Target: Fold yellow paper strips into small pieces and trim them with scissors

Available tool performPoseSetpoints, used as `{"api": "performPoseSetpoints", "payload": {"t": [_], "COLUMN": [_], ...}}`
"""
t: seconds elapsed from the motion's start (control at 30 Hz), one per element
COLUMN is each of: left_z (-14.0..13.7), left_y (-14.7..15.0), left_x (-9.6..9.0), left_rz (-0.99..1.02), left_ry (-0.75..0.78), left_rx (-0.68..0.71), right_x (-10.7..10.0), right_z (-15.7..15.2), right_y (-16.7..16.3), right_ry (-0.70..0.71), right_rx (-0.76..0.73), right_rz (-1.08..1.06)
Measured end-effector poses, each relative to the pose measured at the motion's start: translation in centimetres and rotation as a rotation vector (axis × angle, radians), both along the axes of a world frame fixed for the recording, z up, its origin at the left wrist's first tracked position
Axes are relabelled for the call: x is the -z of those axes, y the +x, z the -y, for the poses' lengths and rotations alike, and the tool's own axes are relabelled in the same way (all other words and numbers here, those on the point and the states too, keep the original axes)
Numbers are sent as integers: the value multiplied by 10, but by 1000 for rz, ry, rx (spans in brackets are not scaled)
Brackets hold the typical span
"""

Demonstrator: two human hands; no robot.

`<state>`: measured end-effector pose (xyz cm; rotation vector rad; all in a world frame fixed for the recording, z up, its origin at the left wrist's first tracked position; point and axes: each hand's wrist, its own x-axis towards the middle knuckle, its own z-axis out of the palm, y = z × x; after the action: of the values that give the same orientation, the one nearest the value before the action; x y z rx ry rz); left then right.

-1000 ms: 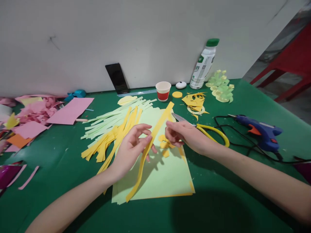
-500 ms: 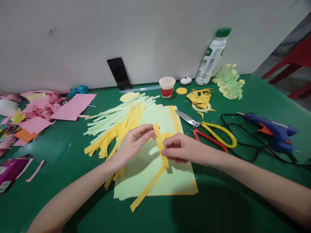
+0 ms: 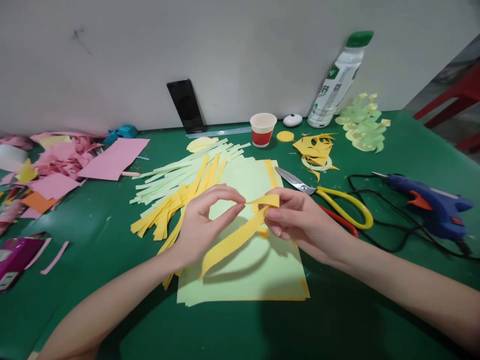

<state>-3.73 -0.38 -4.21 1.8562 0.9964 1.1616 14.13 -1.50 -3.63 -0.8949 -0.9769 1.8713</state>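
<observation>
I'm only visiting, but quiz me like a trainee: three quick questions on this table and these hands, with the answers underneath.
1. What do the left hand and right hand both hold?
2. True or false: in the picture, the blue glue gun lies to the right of the scissors.
3. Fill the gap: the white bottle has a ____ cap.

Key: 1. A yellow strip. 2. True. 3. Green.
</observation>
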Motion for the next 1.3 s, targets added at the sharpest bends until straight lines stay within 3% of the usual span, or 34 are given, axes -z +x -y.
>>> {"api": "performPoseSetpoints", "payload": {"t": [0.23, 0.5, 0.83, 1.03, 1.3], "left_z": [14, 13, 12, 13, 13], "left_y": [7, 6, 6, 6, 5], "left_x": [-2, -7, -5, -4, -6], "left_rz": [85, 75, 314, 268, 147], "left_ry": [-330, -414, -509, -515, -475], "left_rx": [165, 215, 209, 190, 201], "right_x": [0, -2, -2, -5, -9], "right_z": [7, 5, 9, 14, 13], "right_y": [-5, -4, -4, -6, -6], "right_ry": [184, 237, 334, 416, 381], "right_rx": [132, 95, -1, -50, -140], "right_rz": [78, 242, 364, 478, 505]}}
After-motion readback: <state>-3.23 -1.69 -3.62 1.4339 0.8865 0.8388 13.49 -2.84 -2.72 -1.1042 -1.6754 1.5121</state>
